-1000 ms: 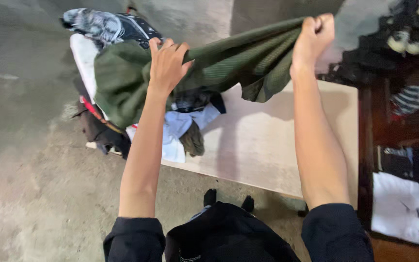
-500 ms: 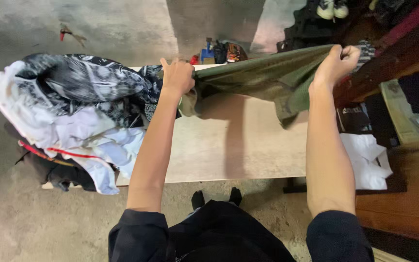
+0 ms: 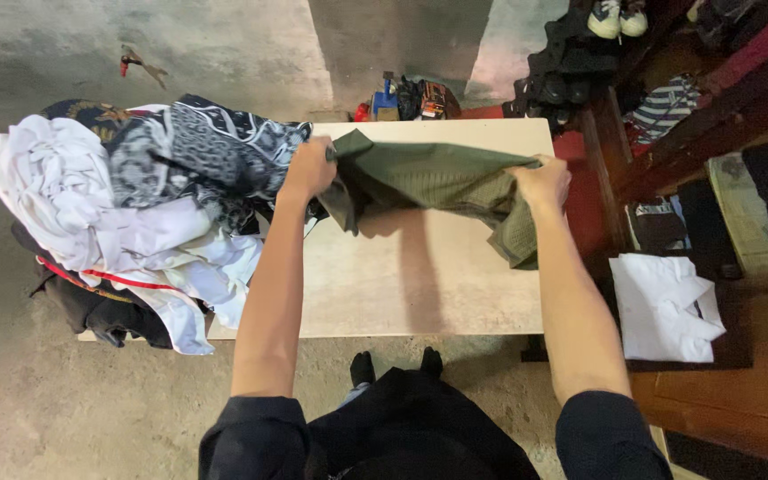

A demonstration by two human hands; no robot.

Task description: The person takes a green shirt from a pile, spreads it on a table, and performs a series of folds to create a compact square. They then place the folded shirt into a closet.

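green garment [image 3: 428,178] | long axis left-right | left hand [image 3: 308,169], right hand [image 3: 541,182] grip ends

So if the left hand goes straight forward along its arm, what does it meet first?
Probably the patterned black-and-white cloth on the pile, just beyond the left hand, which grips the green garment; depth is unclear.

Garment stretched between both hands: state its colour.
Dark olive green garment, plain with a ribbed weave; head view shows it.

Clothes pile [image 3: 126,204]: lower garments buried, kinds indistinct. Small objects [image 3: 406,96] beyond the table's far edge: too small to identify. Shoes [image 3: 617,16]: cropped by top edge.
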